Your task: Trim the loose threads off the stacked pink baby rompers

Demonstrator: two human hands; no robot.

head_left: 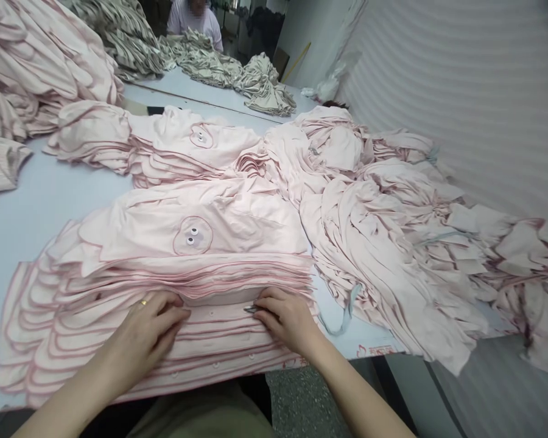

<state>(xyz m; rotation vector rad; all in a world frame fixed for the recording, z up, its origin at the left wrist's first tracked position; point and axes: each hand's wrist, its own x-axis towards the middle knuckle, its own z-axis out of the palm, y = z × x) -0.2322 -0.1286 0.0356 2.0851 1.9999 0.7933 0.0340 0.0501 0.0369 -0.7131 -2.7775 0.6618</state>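
Note:
A layered stack of pale pink garments [237, 228] with darker pink edging lies before me; the top one bears a round face patch [192, 235]. My left hand [158, 319] is closed, with thumb and fingers pinching the edge of a garment in the front layers. Across that same edge, my right hand [281, 316] is closed around what looks like small thread snips [250, 309]. Only their metal tip shows, pointing left over the button placket [219, 313]. Small pale buttons sit along the front layers.
Behind is another pink stack [173, 143]. Heaped pink garments [369, 225] cover the right side, tied with a grey-blue strip [347, 313]. Pink piles [41, 55] and greenish-grey cloth [223, 67] lie farther back. A person [194, 21] is beyond the table [36, 188].

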